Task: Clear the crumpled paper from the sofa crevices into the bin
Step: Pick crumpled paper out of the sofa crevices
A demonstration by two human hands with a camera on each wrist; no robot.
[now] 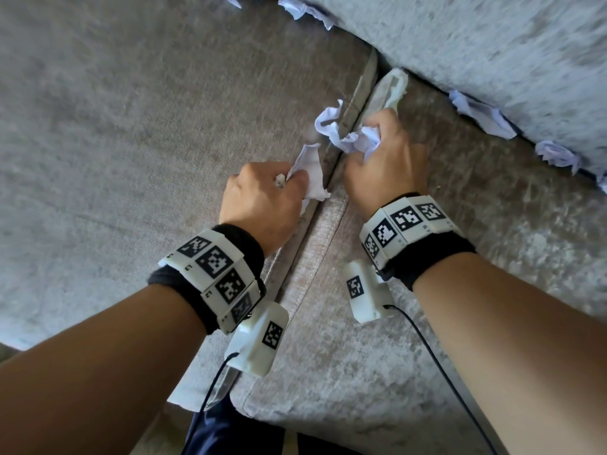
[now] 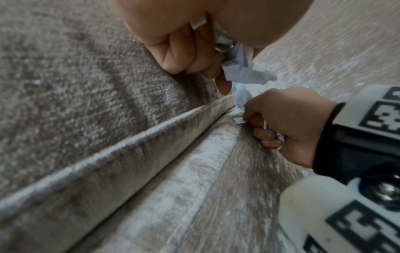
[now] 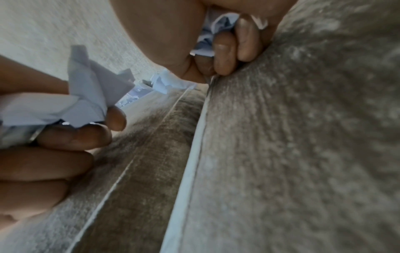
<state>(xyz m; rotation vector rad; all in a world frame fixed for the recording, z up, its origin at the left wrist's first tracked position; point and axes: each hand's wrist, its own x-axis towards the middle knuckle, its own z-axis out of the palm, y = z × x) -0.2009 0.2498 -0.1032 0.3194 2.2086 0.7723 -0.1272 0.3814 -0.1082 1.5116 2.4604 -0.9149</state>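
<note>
Left hand (image 1: 262, 200) is gripping a crumpled white paper (image 1: 310, 172), fingers curled round it, right beside the crevice (image 1: 331, 172) between the two grey seat cushions. Right hand (image 1: 384, 159) is clutching another crumpled paper (image 1: 345, 133) that is straddling the same crevice; the far end is sticking out over the left seat cushion (image 1: 131, 126). How deep either paper is reaching into the gap is hidden by the fists. More paper wads are sitting wedged under the back cushion (image 1: 492, 44): one (image 1: 479, 114) and another (image 1: 556, 154) over the right seat cushion (image 1: 460, 257), and one (image 1: 305, 9) at the top edge, partly cut off. Bin is not showing in any view.

Both wrists are wearing black bands with white marker blocks (image 1: 216, 267) printed with black-and-white square codes; no readable text. Cables are running off frame. Wrist views are blurring heavily; the left wrist view is showing the left fingers (image 2: 179, 56) closing on bluish-white paper (image 2: 244, 71), the right wrist view the right fingers (image 3: 225, 51) doing likewise.
</note>
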